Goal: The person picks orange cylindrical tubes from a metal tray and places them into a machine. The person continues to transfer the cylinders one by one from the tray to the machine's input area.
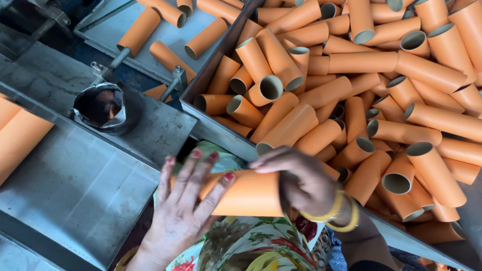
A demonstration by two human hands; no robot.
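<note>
An orange cardboard tube [251, 193] lies sideways in front of me, held at both ends. My left hand [183, 208] wraps its left end, fingers spread over it, nails painted red. My right hand [304, 183], with yellow bangles at the wrist, grips its right end. The tube is just below the near edge of a big metal bin [221, 135] heaped with several more orange tubes [351, 90], some showing open grey ends.
A grey metal work surface [75, 185] spans the left, with orange tubes [17, 135] at its far left edge. A crumpled foil-lined cup [100, 106] sits on it. Behind, a tray [170, 35] holds more tubes. Floral cloth [251, 246] lies below my hands.
</note>
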